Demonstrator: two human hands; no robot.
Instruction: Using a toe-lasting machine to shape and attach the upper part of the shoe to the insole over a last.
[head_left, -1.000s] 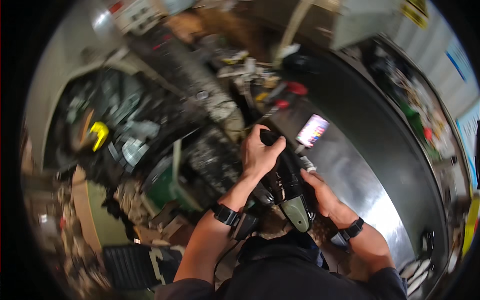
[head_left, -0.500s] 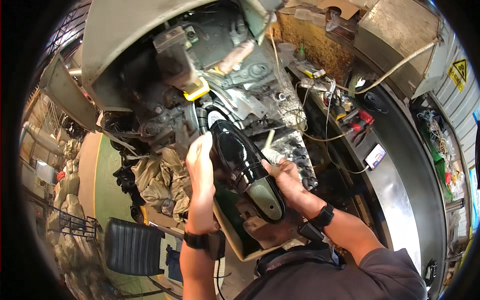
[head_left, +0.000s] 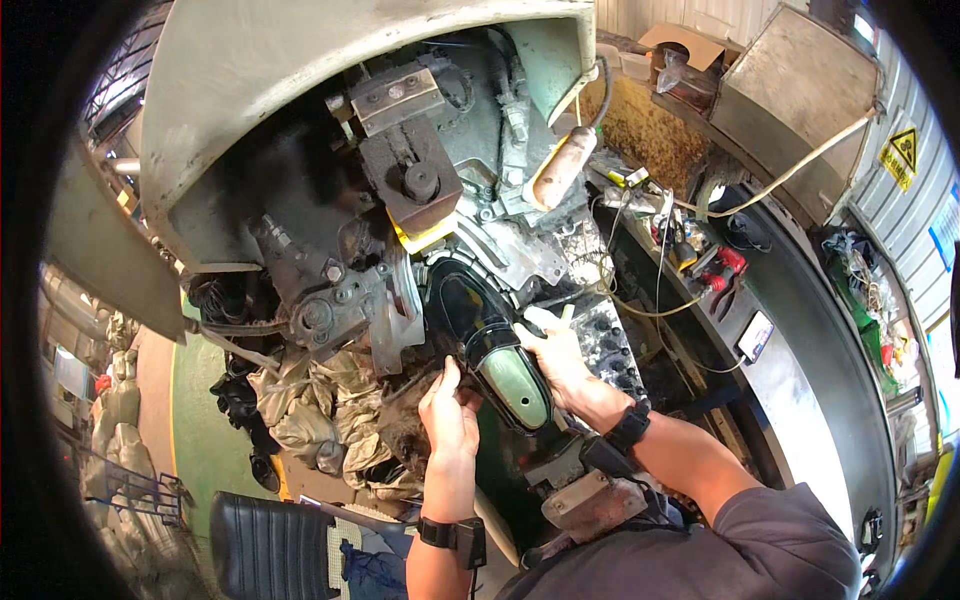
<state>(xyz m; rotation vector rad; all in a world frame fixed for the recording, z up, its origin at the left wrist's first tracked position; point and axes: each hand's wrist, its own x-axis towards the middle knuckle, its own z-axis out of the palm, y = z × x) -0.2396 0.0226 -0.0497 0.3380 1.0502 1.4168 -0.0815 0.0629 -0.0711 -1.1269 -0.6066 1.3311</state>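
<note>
A glossy black shoe [head_left: 458, 301] sits on a shoe last [head_left: 513, 380] whose pale green top, with a small hole in it, faces up near the heel. Its toe points away from me, up against the metal jaws of a machine [head_left: 409, 190], beneath a yellow-edged block. My right hand [head_left: 562, 362] grips the right side around mid-length, thumb on the upper. On the near left side, my left hand [head_left: 450, 415] has its fingers curled at the shoe's edge by the heel; its fingertips are partly hidden.
A pale cylindrical handle [head_left: 565, 168] hangs on a cable right of the machine head. On the right runs a metal bench [head_left: 800, 400] with a phone [head_left: 754, 336] and a red-handled tool [head_left: 724, 268]. Left are tan sacks [head_left: 310, 415] and a black chair [head_left: 268, 545].
The shoe's toe now lies flatter against the machine's jaws. My left hand has slid back from near the toe to the heel. My right hand keeps its hold. The view has shifted.
</note>
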